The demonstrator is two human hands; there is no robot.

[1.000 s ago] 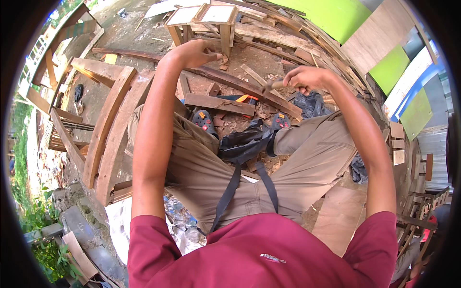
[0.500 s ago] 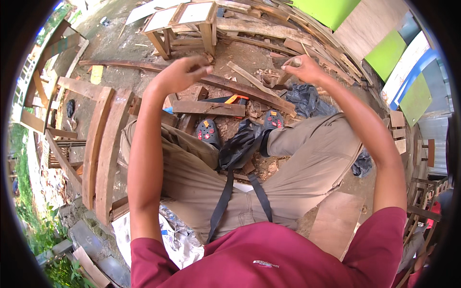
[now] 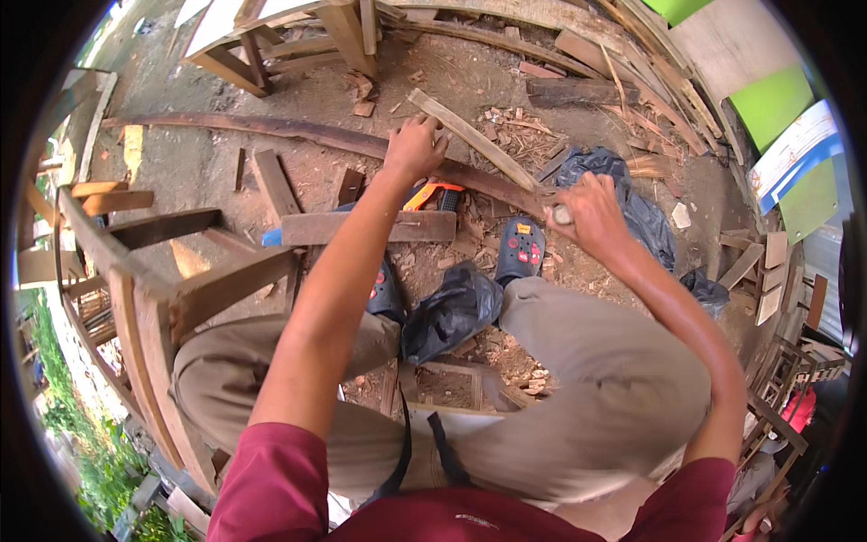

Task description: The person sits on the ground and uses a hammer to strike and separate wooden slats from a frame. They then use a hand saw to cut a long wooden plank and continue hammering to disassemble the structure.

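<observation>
My left hand (image 3: 415,147) is over the long dark wooden beam (image 3: 316,133), beside the far end of a shorter light board (image 3: 474,140). Its fingers are bent and somewhat apart, with nothing seen in them; whether they touch the beam is unclear. My right hand (image 3: 591,217) is closed round a wooden handle (image 3: 563,215) at the beam's right end. Only the handle's pale rounded end shows, and the rest is hidden by the hand. Nearer my feet lies a short plank (image 3: 368,228), with an orange-and-black saw handle (image 3: 433,195) behind it.
Black plastic bags lie between my feet (image 3: 452,312) and right of my right hand (image 3: 646,221). A wooden frame (image 3: 144,316) stands close to my left knee. A wooden stool (image 3: 343,41) is at the far left, and stacked boards (image 3: 578,32) lie at the back. Wood chips litter the ground.
Both hands have come down toward the beam, the left moving right and the right nearer to me with the handle still in it. My view has shifted, and the bag between my feet appears lower.
</observation>
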